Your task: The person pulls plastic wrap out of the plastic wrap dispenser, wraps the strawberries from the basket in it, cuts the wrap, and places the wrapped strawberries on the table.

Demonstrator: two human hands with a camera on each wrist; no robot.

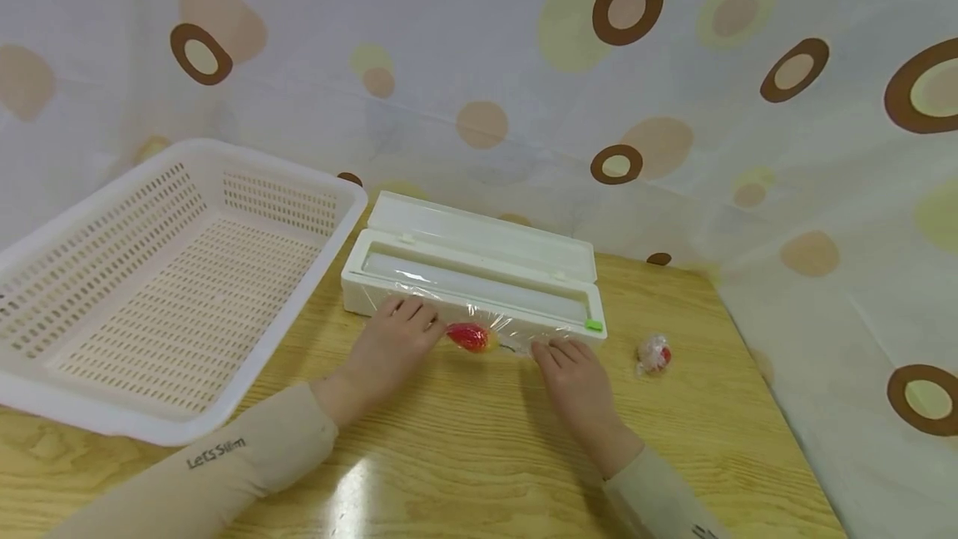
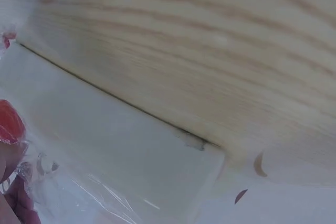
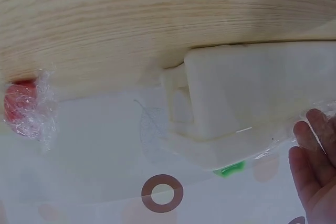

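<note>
A small red-and-yellow pear-shaped fruit (image 1: 471,337) with a thin dark stem sits between my hands, with clear cling film (image 1: 516,327) around it. The film stretches from the front of a white cling film dispenser box (image 1: 479,312), whose lid stands open. My left hand (image 1: 397,341) pinches the film just left of the fruit, its fingers against the box's front edge. On the other side my right hand (image 1: 576,389) holds the film by its fingertips near the box's right end. The left wrist view shows the fruit's red side (image 2: 10,121) at the edge.
A large white slotted basket (image 1: 187,289) stands on the left of the wooden table (image 1: 464,456). To the right lies a small red thing wrapped in film (image 1: 654,353). A green slider (image 1: 594,325) sits at the box's right end. A patterned cloth (image 1: 479,65) hangs behind.
</note>
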